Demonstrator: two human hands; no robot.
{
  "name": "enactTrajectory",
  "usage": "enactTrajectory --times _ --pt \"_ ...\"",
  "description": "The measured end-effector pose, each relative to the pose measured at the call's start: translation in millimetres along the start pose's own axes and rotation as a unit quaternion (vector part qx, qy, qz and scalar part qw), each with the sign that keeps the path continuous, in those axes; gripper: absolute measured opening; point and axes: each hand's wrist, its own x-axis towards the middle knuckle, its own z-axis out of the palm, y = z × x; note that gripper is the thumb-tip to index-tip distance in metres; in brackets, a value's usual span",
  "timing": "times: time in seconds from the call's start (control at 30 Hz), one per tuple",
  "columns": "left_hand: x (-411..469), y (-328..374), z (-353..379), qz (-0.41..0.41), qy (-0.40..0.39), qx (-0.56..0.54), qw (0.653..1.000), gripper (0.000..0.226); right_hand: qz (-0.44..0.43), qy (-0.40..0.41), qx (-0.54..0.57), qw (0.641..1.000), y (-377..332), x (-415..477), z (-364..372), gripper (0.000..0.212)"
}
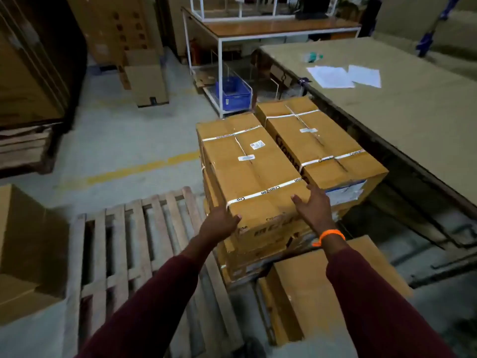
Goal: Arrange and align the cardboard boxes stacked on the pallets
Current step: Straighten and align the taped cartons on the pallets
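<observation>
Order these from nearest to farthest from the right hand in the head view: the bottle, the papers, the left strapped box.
1. Left box: under the right hand, touching it.
2. Papers: farther back, right side.
3. Bottle: just beyond the papers.
</observation>
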Motion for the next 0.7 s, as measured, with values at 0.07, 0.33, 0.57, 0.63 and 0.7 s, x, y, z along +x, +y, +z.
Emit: enactTrajectory --times 0.07,0.33,0.57,0.63,0.7 --pt "25 -1 21 -0.061 -0.006 -0.043 0.997 0.057 0.044 -0.011 -0.006 0.999 17 28 2 0.062" --pt "73 -23 65 -0.161 0.049 -0.248 0.954 0.095 0.108 0.04 0.027 0.993 40 50 47 0.048" --pt "90 -10 65 -0.213 0.076 -0.339 0.913 0.054 0.117 0.015 0.005 0.993 64 64 44 0.06" --pt "92 -10 67 -0.209 0.091 -0.37 0.901 0.045 0.142 0.0 0.011 0.99 65 74 46 0.064" --pt "90 -12 63 -0.212 0.104 -0.379 0.895 0.046 0.149 -0.037 -0.001 0.988 68 82 47 0.067"
